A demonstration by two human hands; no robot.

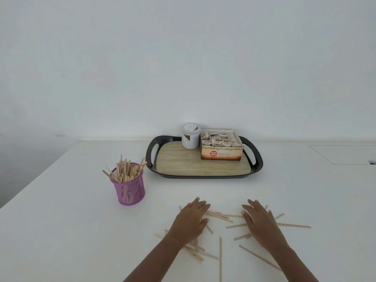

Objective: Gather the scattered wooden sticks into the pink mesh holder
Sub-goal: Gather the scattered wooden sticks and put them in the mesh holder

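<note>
Thin, flat, pale wooden sticks (220, 257) lie scattered across the lower middle of the frame on the smooth white counter (81, 231). Some cross each other and some lie under the hands. The round pink wire-mesh holder (129, 191) stands upright at centre left, bristling with like sticks. The left hand (192, 217) and right hand (259, 220) rest palm down on the sticks, apart, their fingers (200, 204) straight and close together, pinching nothing. Behind them, a black-rimmed tray (151, 157) with a wood-grain floor carries a white tub (190, 136) and an open cardboard tea box (221, 154).
</note>
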